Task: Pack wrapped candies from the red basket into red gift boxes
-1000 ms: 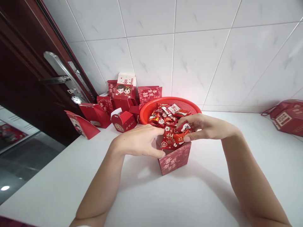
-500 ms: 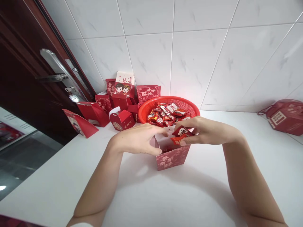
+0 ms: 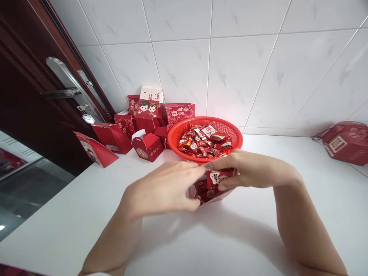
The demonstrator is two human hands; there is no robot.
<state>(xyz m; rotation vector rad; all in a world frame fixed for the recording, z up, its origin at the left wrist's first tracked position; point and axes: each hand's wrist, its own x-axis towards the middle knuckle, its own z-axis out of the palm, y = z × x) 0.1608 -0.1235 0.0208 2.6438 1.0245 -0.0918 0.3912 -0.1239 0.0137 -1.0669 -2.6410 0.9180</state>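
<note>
My left hand (image 3: 169, 188) is closed on the left side of a red paper candy box (image 3: 221, 197), thumb at the near edge and fingers at the far edge. Inside the box's opening lie red wrapped candies (image 3: 202, 188). At the right side of that opening, my right hand (image 3: 255, 168) pinches a red candy packet (image 3: 215, 178) with white and dark lettering. Just behind the hands stands a red plastic basket (image 3: 176, 137) heaped with wrapped candies (image 3: 201, 140). The box tilts with its opening toward me.
Several red gift boxes (image 3: 149, 143) stand at the back left, close to the dark door (image 3: 25, 76) with its metal handle. On the far right sits a red bag-like box (image 3: 349, 142). White tiled wall (image 3: 181, 61) rises behind the white tabletop (image 3: 94, 203).
My right hand has lowered the candy packet into the box opening; an orange packet beside it no longer shows. The box has tipped toward me, and my left hand has come nearer with it.
</note>
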